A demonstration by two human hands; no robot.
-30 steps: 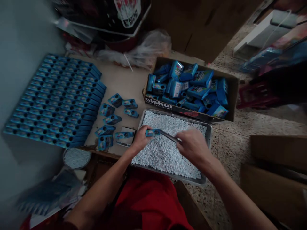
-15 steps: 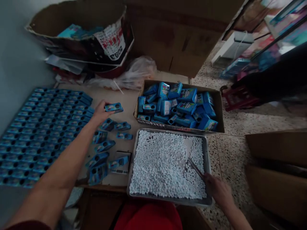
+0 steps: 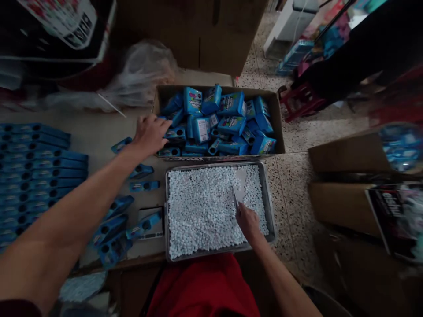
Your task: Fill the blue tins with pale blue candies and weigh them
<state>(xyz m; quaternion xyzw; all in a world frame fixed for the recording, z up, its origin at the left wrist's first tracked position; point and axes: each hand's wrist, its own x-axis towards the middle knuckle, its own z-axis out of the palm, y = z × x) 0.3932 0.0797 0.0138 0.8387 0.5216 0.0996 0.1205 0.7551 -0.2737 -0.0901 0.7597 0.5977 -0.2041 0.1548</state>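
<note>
Two hands busy at the bench, each on a diff. job. The left hand is at the left end of a cardboard box, fingers spread fairly wide over the blue packs heaped inside; can't tell if a fingertip touches one. The right hand is closed round a slim metal tool, tip down in the small white pellets, next to a bare patch. The metal tray w/ those pellets sits just on the near side of the box, i.e. right by the person's red clothing. Left of the tray there's a scale w/ one pack lying across it, plus several loose packs at odd angles, some partly hidden by the forearm. Further left, a block of packs in tidy rows, dark round holes showing. Another person's dark-clothed leg is off to the right.
</note>
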